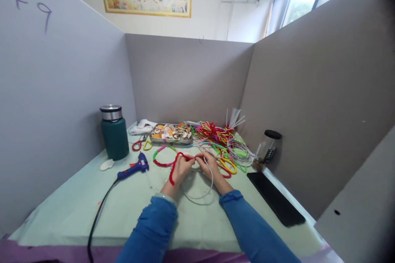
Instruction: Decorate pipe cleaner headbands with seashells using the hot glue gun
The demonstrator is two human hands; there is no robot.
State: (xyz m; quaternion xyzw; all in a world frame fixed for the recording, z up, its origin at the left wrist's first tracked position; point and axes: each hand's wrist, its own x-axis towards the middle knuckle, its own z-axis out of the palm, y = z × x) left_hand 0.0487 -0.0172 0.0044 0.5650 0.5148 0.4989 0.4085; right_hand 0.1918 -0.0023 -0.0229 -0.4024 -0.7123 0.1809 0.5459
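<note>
Broadly, grey partitions (191, 78) are enclosing the work area, and a pale green cloth (108, 220) is spreading across the lower half of the frame. A heap of coloured fuzzy stems (212, 131) is lying right of centre, while a dark green bottle (115, 137) is standing at the left and a black slab (276, 199) is resting at the lower right. Smaller, a metal tray (171, 141) of mixed pieces is sitting just above the centre, and a blue glue gun (134, 167) is lying left of the hands, apart from them. Near the middle of the frame, white tubing (212, 176) is curving below the fingers. The left hand (184, 166) is gripping a red fuzzy stem (172, 174), whose long tail is draping over the wrist; the right hand (208, 164) is pinching just beside it, apparently on the tubing, though whether it is also gripping the red I cannot tell. Working the stem against the tubing is probably calling for a firm pinch right at the junction, fingertips staying close together. Keeping the draped tail free of the wrist would likely be preventing snags, and laying turns snugly would be avoiding gaps.
</note>
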